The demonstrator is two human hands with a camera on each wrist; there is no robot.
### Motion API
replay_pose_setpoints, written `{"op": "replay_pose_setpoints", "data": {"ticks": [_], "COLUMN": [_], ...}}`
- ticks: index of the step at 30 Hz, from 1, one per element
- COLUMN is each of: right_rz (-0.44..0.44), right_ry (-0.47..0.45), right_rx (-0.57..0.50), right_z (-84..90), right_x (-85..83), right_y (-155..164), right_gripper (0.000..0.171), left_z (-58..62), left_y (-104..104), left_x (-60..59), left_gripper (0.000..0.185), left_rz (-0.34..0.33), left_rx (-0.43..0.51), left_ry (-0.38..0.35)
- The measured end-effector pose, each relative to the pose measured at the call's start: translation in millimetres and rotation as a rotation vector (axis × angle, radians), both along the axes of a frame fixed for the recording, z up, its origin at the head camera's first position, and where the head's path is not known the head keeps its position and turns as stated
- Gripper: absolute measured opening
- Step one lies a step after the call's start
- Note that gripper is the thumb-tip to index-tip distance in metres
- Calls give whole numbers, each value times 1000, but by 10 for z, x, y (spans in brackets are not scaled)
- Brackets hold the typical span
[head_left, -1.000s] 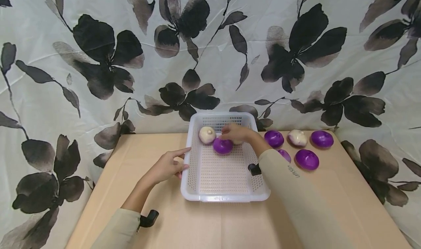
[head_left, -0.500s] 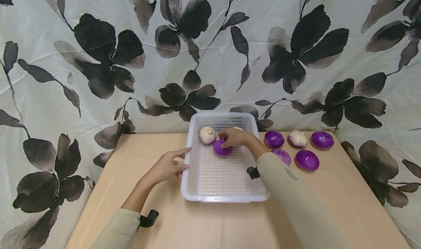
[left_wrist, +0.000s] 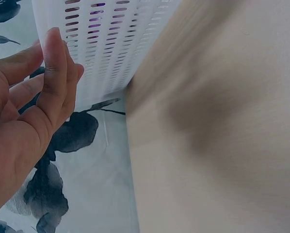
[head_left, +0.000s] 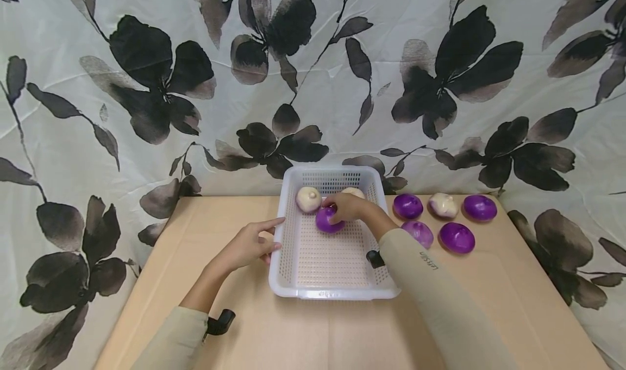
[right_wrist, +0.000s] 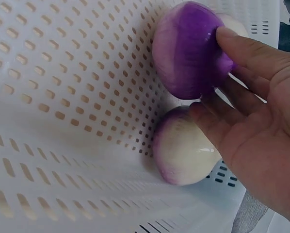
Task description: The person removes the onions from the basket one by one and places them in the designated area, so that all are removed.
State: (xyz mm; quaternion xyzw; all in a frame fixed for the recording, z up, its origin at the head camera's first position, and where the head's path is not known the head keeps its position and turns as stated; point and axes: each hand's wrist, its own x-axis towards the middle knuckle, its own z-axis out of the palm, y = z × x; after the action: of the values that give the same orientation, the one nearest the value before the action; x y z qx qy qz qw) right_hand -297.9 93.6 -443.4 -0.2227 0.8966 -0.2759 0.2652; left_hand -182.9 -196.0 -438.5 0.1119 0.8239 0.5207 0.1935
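My right hand is inside a white perforated plastic basket, holding a purple turnip. In the right wrist view the thumb presses one side of this purple-and-white turnip, with fingers behind it. A pale turnip sits to its left in the basket. Another pale one lies at the back right, partly hidden by my right hand. My left hand touches the basket's left side with fairly straight fingers, against the outer wall in the left wrist view.
Several turnips stand on the table right of the basket: purple ones, a paler purple one and a mostly white one. Behind the wooden table hangs a floral cloth.
My right hand has moved from the back-right pale turnip onto the purple one and now grips it. That turnip has shifted slightly left. My left hand stays on the basket.
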Motion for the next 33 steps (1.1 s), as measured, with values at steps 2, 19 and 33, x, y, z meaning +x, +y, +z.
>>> {"op": "replay_pose_setpoints", "data": {"ticks": [2, 19, 33], "right_rz": [-3, 45, 36], "right_ry": [0, -39, 15], "right_rx": [0, 17, -4], "right_z": [-9, -147, 13], "right_x": [16, 99, 195], "right_y": [-13, -53, -56], "right_gripper": [54, 66, 66], "left_z": [-1, 17, -1], "left_y": [1, 12, -15], "left_x": [-1, 5, 10], "left_gripper": [65, 65, 65], "left_rz": [1, 2, -18], "left_rx": [1, -15, -11], "left_ry": [-1, -3, 16]}}
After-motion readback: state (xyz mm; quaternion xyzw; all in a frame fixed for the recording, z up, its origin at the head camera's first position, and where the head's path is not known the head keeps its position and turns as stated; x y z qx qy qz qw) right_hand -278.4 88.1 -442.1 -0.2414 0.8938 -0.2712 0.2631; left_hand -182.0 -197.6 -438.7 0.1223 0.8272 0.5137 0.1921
